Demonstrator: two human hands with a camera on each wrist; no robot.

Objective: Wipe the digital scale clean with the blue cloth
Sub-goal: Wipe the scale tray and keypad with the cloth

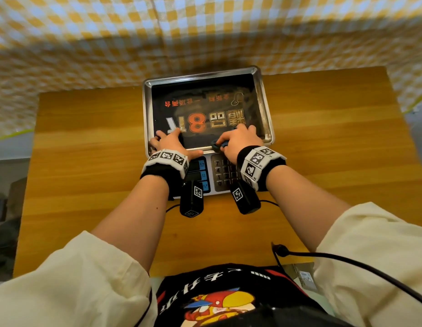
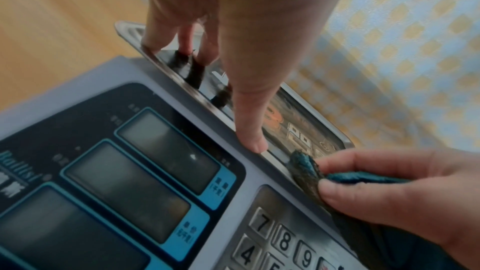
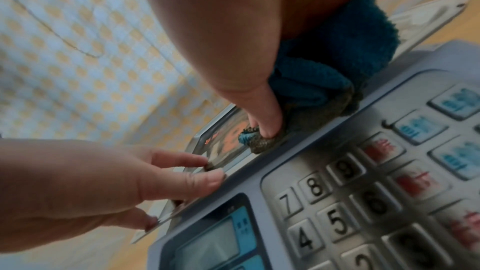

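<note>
the digital scale (image 1: pixel 206 128) is sitting in the middle of the wooden worktop (image 1: pixel 323 142), keypad end toward the person. the right hand (image 1: pixel 238 142) is clenching its grip around the bunched blue cloth (image 3: pixel 335 56), thumb pinning a fold of it down right at the near rim of the steel pan (image 1: pixel 264 100), close to the right corner. the left hand (image 1: pixel 168 143) isn't gripping anything, its fingers are spread and pressing on the near left of the pan, thumb lying along the rim, bracing it.

how i'd do this bit: the cloth is working the seam where the pan meets the grey housing, so i'd be keeping the left hand pushing down so the pan isn't rocking or sliding, and dragging the cloth along the rim in one direction instead of scrubbing back and forth. the underside of the cloth is already looking brownish, so probably worth refolding to a clean blue face. the right side of the pan is looking smeary, so that likely needs a pass too.

stuff in the way: the keypad (image 1: pixel 225 172) and the displays (image 1: pixel 200 173) are just beside the cloth, so the heel of the hand could be mashing buttons. the left hand is also covering pan that'll need wiping. a black cable (image 1: pixel 347 260) is trailing over the near right edge of the worktop, and a yellow checked cloth (image 1: pixel 205 31) is hanging behind.
</note>
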